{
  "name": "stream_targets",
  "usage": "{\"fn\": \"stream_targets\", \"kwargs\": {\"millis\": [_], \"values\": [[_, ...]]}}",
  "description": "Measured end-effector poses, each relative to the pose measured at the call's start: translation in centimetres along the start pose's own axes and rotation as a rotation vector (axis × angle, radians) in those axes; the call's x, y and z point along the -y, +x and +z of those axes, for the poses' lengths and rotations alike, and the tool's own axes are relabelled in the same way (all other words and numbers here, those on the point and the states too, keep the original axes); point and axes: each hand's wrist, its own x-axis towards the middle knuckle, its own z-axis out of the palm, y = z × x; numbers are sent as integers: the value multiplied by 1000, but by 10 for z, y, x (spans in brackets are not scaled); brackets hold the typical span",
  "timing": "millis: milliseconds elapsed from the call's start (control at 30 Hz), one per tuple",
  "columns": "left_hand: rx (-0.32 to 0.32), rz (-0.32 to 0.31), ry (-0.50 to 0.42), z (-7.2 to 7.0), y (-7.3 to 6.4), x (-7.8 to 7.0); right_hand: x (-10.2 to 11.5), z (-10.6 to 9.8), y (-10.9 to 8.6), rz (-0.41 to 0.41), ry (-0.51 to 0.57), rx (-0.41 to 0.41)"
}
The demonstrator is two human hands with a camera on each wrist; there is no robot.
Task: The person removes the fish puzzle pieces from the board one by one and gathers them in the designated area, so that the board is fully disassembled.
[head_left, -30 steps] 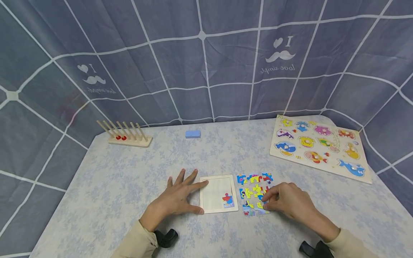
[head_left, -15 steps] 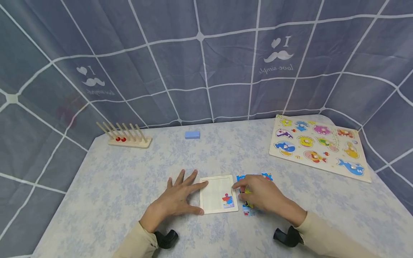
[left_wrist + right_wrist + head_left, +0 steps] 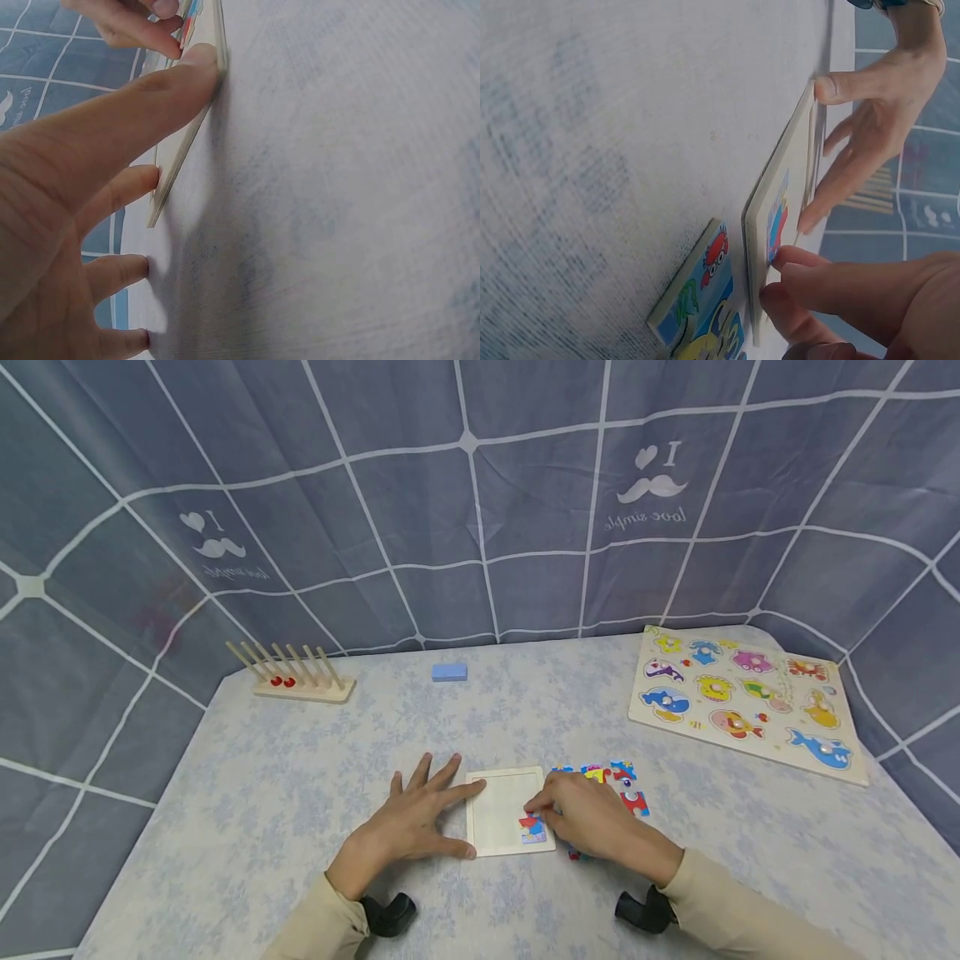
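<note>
A square wooden puzzle tray (image 3: 491, 852) lies in front of me; a red and blue jigsaw piece (image 3: 533, 837) sits in its lower right corner. My left hand (image 3: 408, 822) is spread flat beside it, with thumb and index fingertip on the tray's left edge. My right hand (image 3: 600, 818) reaches over the tray's right edge, its thumb and fingers pinching a puzzle piece that they mostly hide, just above the corner piece. Loose puzzle pieces (image 3: 623, 771) lie right of the tray, partly under this hand. One piece with a red crab (image 3: 716, 251) shows in the right wrist view.
At the back right lies a sea-animal peg puzzle board (image 3: 705, 739). A blue block (image 3: 449, 672) is at the back, and a wooden peg rack (image 3: 303, 692) with red beads stands at the back left. A grid-patterned curtain (image 3: 420, 527) rises behind the table.
My right hand has gone left from the loose pieces to the tray's right side, carrying a piece. A red and blue loose piece now lies farther right. My left hand has stayed still.
</note>
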Motion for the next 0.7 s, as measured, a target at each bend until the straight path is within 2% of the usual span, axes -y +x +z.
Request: {"fn": "stream_targets", "kwargs": {"millis": [200,433,533,700], "values": [[-4,-1,4,1,0,0,-2,-1,-2,-9,41,-4],[-8,4,19,1,1,0,-10,-6,-5,35,253,51],[-10,7,14,0,1,0,-13,-5,-9,10,337,91],[-10,15,6,1,0,1,-15,0,-14,-63,406,163]]}}
